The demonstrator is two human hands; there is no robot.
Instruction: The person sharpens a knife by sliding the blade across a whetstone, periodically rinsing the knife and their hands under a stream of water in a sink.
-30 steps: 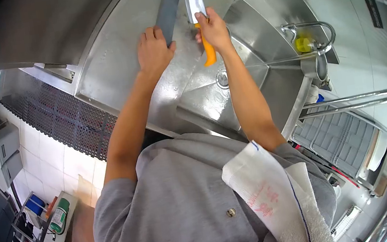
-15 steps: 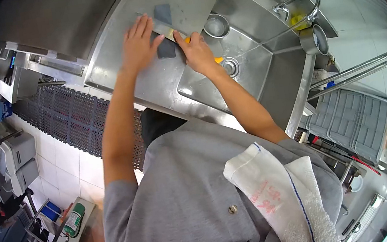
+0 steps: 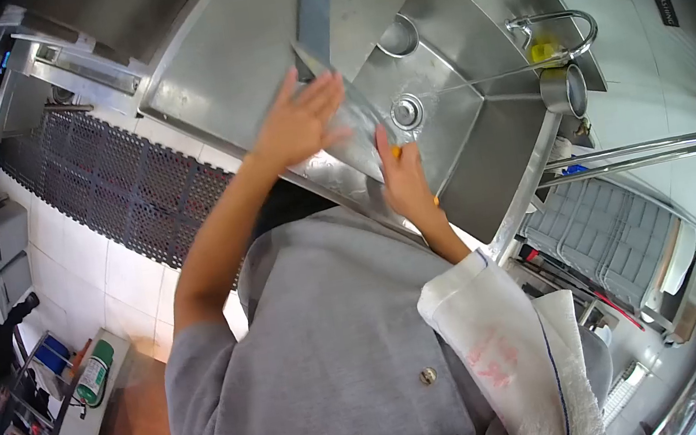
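Note:
My right hand point(image 3: 406, 181) is closed around the yellow-orange handle of a knife point(image 3: 365, 115). The knife's blade is smeared by motion and runs up and left to a tip near a grey rectangular sharpening stone point(image 3: 315, 19). The stone lies on the steel counter point(image 3: 226, 48) beside the sink. My left hand point(image 3: 299, 125) is just left of the blade with its fingers apart, partly blurred, below the stone's lower end. Whether its fingertips touch the blade cannot be told.
Water runs from the curved faucet point(image 3: 578, 20) into the sink point(image 3: 468, 152). A small metal bowl point(image 3: 398, 36) sits in the sink's upper corner. A metal pot point(image 3: 563, 91) stands at the sink's right edge. A white towel point(image 3: 497, 330) hangs over my shoulder.
Both hands have moved down toward my body, and the knife has come off most of the stone, which now shows nearly whole. The view has shifted slightly.

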